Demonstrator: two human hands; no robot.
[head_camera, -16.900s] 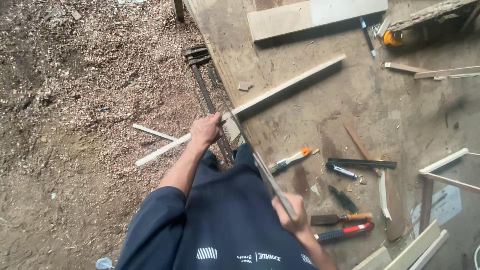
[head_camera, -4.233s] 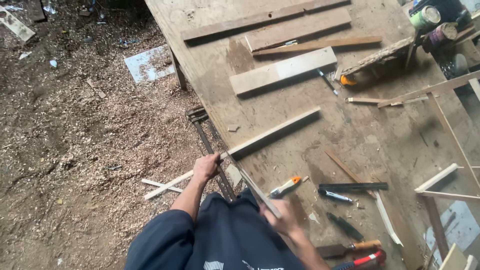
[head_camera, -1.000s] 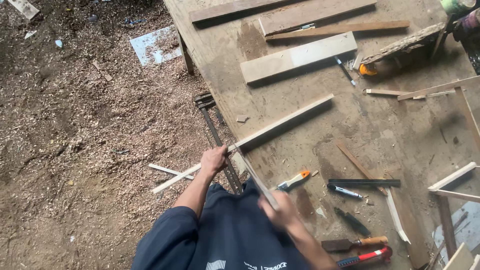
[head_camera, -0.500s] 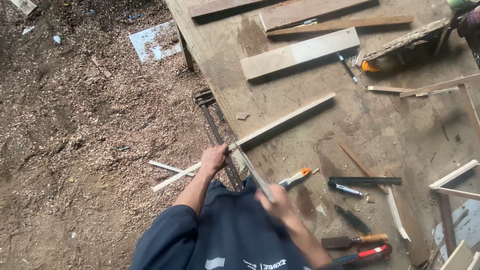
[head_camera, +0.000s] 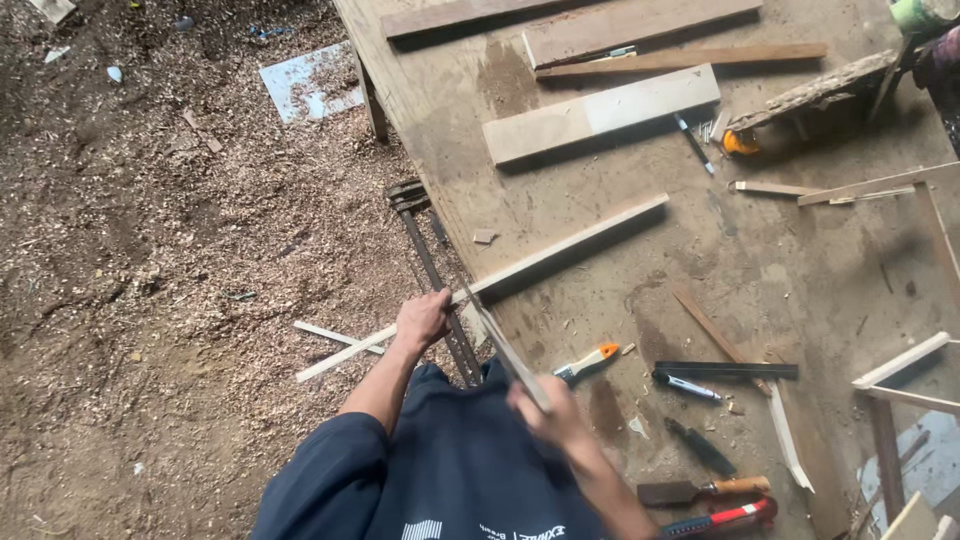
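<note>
A long pale wood strip lies slantwise over the front left edge of the plywood workbench, one end jutting past the edge above the floor. My left hand grips that strip where it leaves the bench. My right hand, blurred, holds a hand saw whose thin blade runs up to the strip just right of my left hand. A dark metal bar clamp hangs along the bench edge under the strip.
On the bench: a wide pale board, darker planks at the back, an orange-handled tool, a black ruler, a marker, chisels near right. Sawdust and shavings cover the floor; a metal sheet lies there.
My right hand has pulled back toward my body with the saw since half a second ago. My left hand stays on the strip. The camera view has barely shifted.
</note>
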